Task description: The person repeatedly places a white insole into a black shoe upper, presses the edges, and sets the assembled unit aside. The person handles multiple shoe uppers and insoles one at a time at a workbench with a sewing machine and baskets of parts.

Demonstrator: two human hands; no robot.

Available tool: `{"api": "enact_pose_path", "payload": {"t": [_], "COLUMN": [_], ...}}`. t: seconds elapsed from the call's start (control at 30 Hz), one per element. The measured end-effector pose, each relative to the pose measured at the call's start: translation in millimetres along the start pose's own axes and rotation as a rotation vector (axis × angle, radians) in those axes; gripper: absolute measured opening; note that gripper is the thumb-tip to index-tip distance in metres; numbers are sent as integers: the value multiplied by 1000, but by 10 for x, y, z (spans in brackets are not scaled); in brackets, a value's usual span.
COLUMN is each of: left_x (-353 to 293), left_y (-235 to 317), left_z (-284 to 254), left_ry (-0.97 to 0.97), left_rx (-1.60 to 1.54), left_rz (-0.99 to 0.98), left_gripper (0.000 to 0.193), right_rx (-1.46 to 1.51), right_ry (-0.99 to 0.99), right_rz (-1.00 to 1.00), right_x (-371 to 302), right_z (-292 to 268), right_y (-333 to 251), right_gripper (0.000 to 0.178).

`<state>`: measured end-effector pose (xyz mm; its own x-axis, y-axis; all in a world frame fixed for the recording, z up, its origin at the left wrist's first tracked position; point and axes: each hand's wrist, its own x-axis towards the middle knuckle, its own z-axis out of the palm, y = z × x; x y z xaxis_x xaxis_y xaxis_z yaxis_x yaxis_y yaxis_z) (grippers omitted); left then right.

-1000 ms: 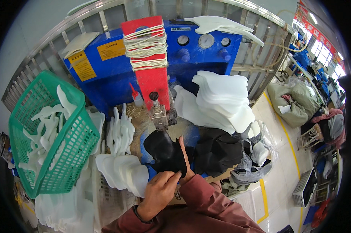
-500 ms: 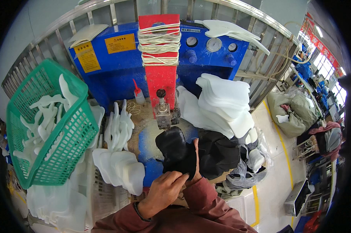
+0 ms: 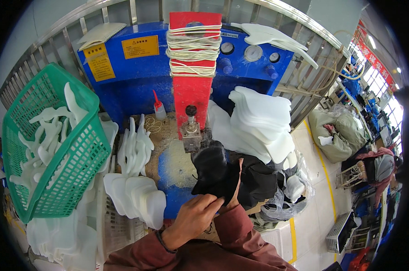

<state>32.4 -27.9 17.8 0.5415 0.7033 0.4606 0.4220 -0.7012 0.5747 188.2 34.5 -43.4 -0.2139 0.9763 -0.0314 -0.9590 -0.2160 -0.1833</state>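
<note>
A black fabric piece [image 3: 209,169] with a rounded, padded-looking top stands just below the metal head [image 3: 192,137] of a red machine arm. At its lower edge, the fingers of my left hand [image 3: 196,216] are closed in a pinch on the cloth. My right hand [image 3: 235,195] grips the same piece from its right side; only a narrow strip of that hand shows, and its fingers are hidden behind the cloth. More black fabric pieces [image 3: 258,180] are heaped immediately to the right.
White foam-like sheets [image 3: 261,117] are stacked right of the red arm [image 3: 193,90]. Other white shapes [image 3: 136,196] stand at the left, beside a green basket [image 3: 84,158] of white pieces. A red-tipped bottle [image 3: 159,109] stands behind. Plastic bags [image 3: 295,187] lie at right.
The black piece and both hands have shifted slightly right relative to the metal head, and the piece's top now sits closer beneath it. The whole view has tilted a little.
</note>
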Motion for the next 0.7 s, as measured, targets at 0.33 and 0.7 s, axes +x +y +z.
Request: {"api": "enact_pose_path", "payload": {"t": [0.33, 0.7], "left_x": [-9, -116], "left_y": [-101, -89], "left_z": [-38, -66], "left_ry": [57, 61], "left_rx": [75, 56], "left_rz": [-5, -23], "left_gripper": [28, 31], "right_rx": [51, 108], "right_ry": [-24, -1], "right_rz": [105, 152], "right_x": [163, 102], "right_z": [73, 21], "right_y": [79, 219], "right_gripper": [91, 90]}}
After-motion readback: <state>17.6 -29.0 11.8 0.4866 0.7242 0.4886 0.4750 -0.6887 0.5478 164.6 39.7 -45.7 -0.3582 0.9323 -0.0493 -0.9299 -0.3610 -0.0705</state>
